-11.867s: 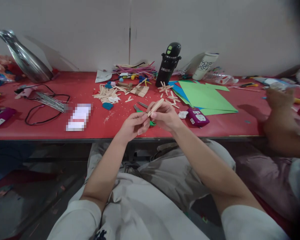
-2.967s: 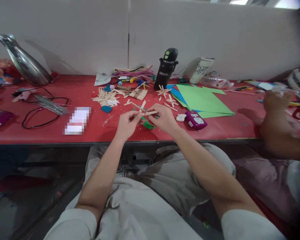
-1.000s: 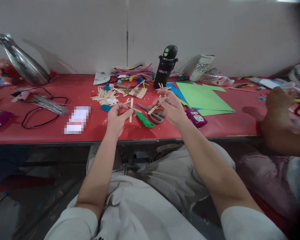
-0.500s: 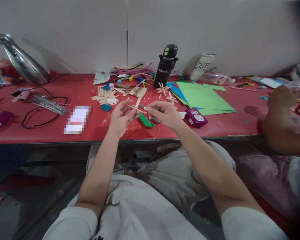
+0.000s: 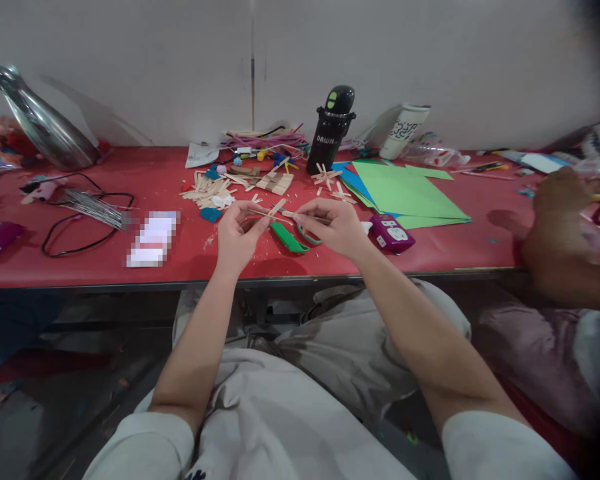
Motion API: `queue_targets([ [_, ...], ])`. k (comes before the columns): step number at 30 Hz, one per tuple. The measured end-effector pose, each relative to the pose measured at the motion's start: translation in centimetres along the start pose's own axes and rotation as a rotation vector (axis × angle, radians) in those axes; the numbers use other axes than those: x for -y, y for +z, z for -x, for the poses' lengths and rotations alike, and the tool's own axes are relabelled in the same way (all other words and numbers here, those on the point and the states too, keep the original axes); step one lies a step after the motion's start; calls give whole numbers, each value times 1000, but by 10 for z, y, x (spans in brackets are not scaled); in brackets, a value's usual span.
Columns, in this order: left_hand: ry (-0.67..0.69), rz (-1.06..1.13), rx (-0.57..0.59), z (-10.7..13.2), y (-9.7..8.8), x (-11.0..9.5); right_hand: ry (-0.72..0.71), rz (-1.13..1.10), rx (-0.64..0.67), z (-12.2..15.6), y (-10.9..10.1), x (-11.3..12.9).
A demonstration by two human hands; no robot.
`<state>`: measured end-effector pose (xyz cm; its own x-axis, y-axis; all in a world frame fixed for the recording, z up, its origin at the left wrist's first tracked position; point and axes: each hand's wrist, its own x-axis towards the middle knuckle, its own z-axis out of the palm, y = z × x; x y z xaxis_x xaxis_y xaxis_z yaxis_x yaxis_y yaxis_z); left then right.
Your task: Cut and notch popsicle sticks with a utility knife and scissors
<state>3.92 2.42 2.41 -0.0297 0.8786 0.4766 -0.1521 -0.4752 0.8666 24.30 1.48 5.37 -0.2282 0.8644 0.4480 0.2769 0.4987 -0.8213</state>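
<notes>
My left hand is closed in a pinch on crossed wooden craft sticks, one tilting up to the right and a thinner-looking one running nearly level. Facing it, my right hand pinches a small pale piece at its fingertips, too small to name, close to the ends of the sticks. Below and between both hands lies a green strip-like piece on the red table. Grey looped handles, probably of scissors, show partly behind my right fingers.
Behind my hands lie a pile of craft sticks, stick assemblies and a black bottle. Green paper sheets and a purple box are to the right. Another person's arm rests at far right; a steel jug stands left.
The upper craft stick in my left hand now leans more to the right. My left hand has shifted slightly left, and more of the grey handles shows beside my right hand.
</notes>
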Motion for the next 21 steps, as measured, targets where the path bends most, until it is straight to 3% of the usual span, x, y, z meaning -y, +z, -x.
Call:
queue_targets([
  [11, 73, -80, 27, 5, 12, 8, 140, -91, 49, 0, 7, 2],
  [21, -26, -98, 121, 2, 2, 7, 111, -99, 107, 0, -2, 3],
])
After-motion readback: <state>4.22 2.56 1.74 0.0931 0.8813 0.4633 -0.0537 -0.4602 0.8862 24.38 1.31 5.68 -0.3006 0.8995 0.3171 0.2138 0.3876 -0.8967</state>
